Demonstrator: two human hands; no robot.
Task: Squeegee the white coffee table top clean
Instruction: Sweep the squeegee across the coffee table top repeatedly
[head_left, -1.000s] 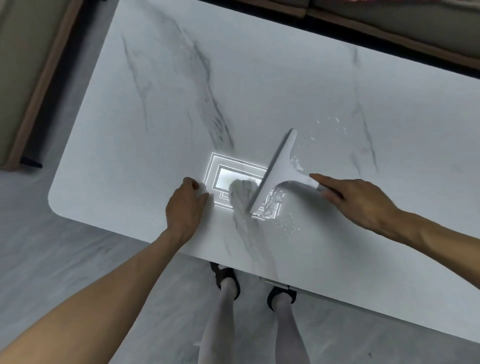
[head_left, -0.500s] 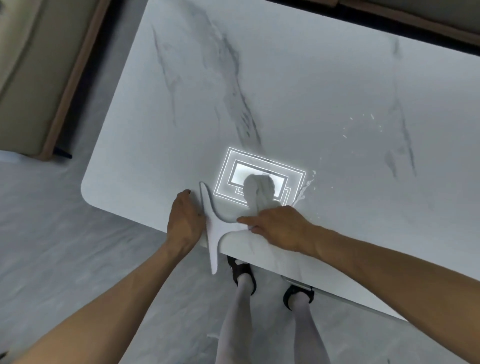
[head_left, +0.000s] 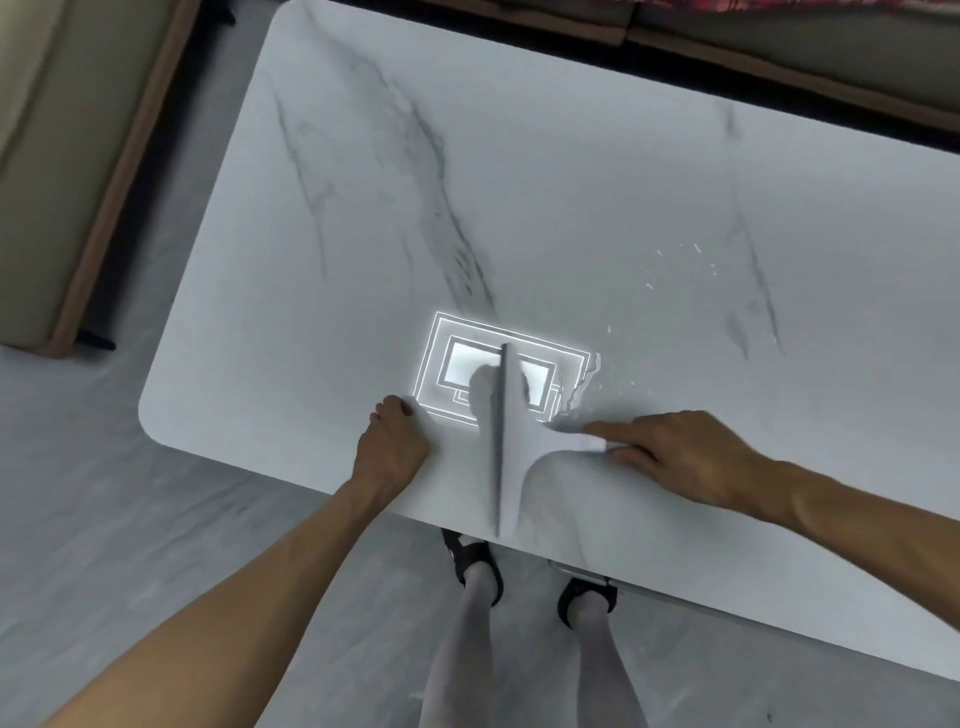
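The white marble-veined coffee table top (head_left: 545, 197) fills the view. My right hand (head_left: 680, 457) grips the handle of a white squeegee (head_left: 511, 447), forefinger stretched along it. The blade runs from the bright ceiling-light reflection down past the near table edge. My left hand (head_left: 392, 447) rests on the near edge of the table just left of the blade, fingers curled over the rim. Water streaks and droplets (head_left: 675, 265) lie to the right of the blade, some right beside it.
A beige sofa (head_left: 67, 156) with a wooden base stands left of the table, another sofa edge (head_left: 779, 47) runs along the far side. My legs and dark sandals (head_left: 472, 566) are under the near edge. The floor is grey.
The squeegee swept left up to my left hand, then came back a little to the right. My left hand stayed on the near edge.
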